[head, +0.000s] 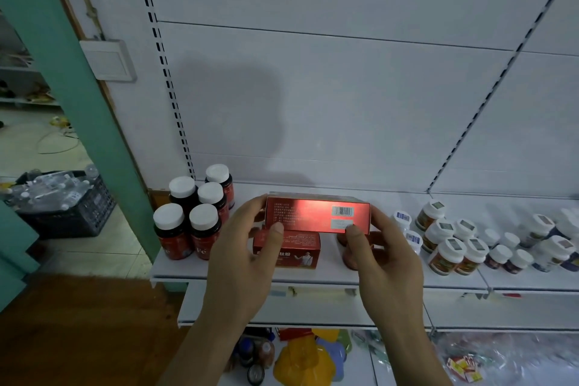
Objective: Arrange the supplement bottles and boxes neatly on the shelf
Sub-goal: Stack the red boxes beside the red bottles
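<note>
Both my hands hold a red supplement box (313, 213) by its ends above the white shelf (313, 277), barcode side facing me. My left hand (247, 257) grips its left end, thumb on the front. My right hand (379, 254) grips the right end, thumb near the barcode sticker. A second red box (297, 252) lies on the shelf just beneath it. Several red bottles with white caps (191, 219) stand grouped at the shelf's left end. A reddish bottle (349, 255) is partly hidden behind my right hand.
Several white-capped bottles (454, 244) of mixed kinds crowd the shelf to the right. The lower shelf holds yellow packets (300, 360) and small bottles. A dark crate (65, 204) of clear items sits on the floor at left, beside a green post (78, 97).
</note>
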`<state>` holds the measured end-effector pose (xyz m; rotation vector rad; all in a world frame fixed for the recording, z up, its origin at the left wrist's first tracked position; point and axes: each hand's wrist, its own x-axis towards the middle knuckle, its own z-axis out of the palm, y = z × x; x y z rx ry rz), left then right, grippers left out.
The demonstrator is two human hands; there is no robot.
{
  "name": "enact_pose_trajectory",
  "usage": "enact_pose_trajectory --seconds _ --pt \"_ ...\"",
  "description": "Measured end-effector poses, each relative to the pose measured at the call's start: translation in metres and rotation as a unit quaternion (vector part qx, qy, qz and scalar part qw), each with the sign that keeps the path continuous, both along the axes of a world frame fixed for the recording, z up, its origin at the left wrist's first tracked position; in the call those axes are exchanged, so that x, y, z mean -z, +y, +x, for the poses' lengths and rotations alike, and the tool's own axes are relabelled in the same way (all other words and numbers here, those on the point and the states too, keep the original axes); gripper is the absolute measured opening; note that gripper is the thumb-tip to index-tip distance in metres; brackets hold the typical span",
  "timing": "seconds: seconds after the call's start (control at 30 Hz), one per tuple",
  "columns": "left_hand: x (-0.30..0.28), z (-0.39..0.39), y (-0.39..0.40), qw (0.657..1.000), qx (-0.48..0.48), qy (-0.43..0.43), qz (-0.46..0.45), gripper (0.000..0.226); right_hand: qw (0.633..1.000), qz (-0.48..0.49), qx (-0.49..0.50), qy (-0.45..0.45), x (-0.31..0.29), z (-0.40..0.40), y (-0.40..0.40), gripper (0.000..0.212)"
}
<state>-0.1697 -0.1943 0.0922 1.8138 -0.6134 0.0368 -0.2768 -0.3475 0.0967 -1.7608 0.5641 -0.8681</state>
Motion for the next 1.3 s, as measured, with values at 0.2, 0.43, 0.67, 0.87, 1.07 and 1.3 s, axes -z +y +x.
enact_pose_trajectory --seconds 0.2,0.43,0.67,0.87,1.07,1.3 --pt "0.001 -0.001 0.0 1.0 -0.008 0.021 -0.017 0.048 0.997 0.07 -0.017 -0.026 -0.004 -0.001 0.001 0.026" --pt "0.006 0.0 -0.003 0.999 -0.021 -0.029 0.005 0.05 0.988 0.149 0.016 -0.04 -0.008 0.004 0.003 0.016" --pt "0.008 0.0 -0.013 0.999 -0.005 0.01 0.032 0.051 0.98 0.174 -0.002 -0.1 -0.014 0.009 0.013 0.048" --pt "0.01 0.002 -0.02 0.995 0.031 0.09 -0.01 0.032 0.98 0.136 -0.038 -0.138 -0.01 0.013 0.027 0.072" --pt "0.011 0.005 -0.02 0.99 0.045 0.129 -0.04 0.04 0.989 0.053 -0.041 -0.135 -0.005 0.012 0.036 0.073" --pt "0.008 0.004 -0.019 0.986 0.039 0.148 -0.064 0.032 0.99 -0.008 -0.041 -0.135 -0.001 0.012 0.036 0.071"
